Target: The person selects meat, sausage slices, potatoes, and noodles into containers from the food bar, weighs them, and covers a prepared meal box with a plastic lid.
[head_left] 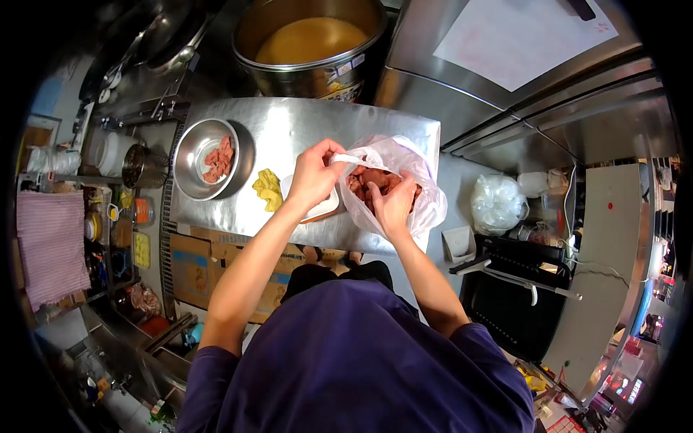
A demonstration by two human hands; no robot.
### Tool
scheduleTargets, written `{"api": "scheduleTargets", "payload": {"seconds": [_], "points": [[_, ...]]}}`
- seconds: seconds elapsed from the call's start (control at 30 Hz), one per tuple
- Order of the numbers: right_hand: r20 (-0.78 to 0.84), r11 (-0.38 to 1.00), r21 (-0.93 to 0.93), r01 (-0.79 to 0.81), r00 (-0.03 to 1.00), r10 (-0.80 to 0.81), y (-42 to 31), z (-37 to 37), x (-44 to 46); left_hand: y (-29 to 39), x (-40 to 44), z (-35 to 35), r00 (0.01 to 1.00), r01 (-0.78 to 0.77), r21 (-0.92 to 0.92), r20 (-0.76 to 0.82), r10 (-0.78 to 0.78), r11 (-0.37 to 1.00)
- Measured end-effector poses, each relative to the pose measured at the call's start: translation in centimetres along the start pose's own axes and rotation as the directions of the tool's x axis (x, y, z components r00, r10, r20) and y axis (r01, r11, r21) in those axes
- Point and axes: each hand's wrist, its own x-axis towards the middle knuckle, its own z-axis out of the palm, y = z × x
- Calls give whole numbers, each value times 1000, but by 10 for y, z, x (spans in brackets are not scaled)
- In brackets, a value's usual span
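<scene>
A clear plastic bag (pixel 431 198) of raw meat pieces (pixel 367 180) rests at the right end of the steel table. My left hand (pixel 316 173) pinches the bag's rim on its left side and holds the mouth apart. Inside the opening, my right hand (pixel 394 206) lies over the meat with its fingers curled; whether it grips a piece is hard to see. Partly under my left wrist is a white tray (pixel 326 206). Left of it lies a crumpled yellow cloth or glove (pixel 268 190). Farther left, a steel bowl (pixel 189 160) contains some raw meat (pixel 219 160).
Behind the steel table (pixel 281 119) stands a large pot (pixel 249 61) of yellowish liquid. A steel cabinet (pixel 411 94) rises at the back right. To the right are a bag of clear plastic (pixel 498 204) and a black crate (pixel 516 310). Shelving with a hanging towel (pixel 50 245) is on the left.
</scene>
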Motion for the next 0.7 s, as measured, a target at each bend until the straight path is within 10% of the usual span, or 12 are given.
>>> {"api": "scheduleTargets", "payload": {"seconds": [0.13, 0.2, 0.3, 0.33, 0.7], "points": [[-63, 975, 178, 132, 991, -122, 19, -8, -25, 5, -10, -1, 996, 90, -119, -3, -91, 989], [-116, 890, 163, 427, 904, -412, 32, -12, -23, -13, -9, -1, 980, -182, 86, -61, 187, 980], [50, 923, -182, 339, 940, -336, 17, -13, 10, -18, -8, 2, 953, -304, -69, -35, 302, 950], [292, 986, -162, 41, 956, 8, 10, -8, 24, -5, -11, 0, 977, -212, -111, -2, 213, 971], [333, 889, -434, 146, 943, 8, 4, 25, 30, -11, -20, -8, 995, -102, -257, -5, 104, 961]]}}
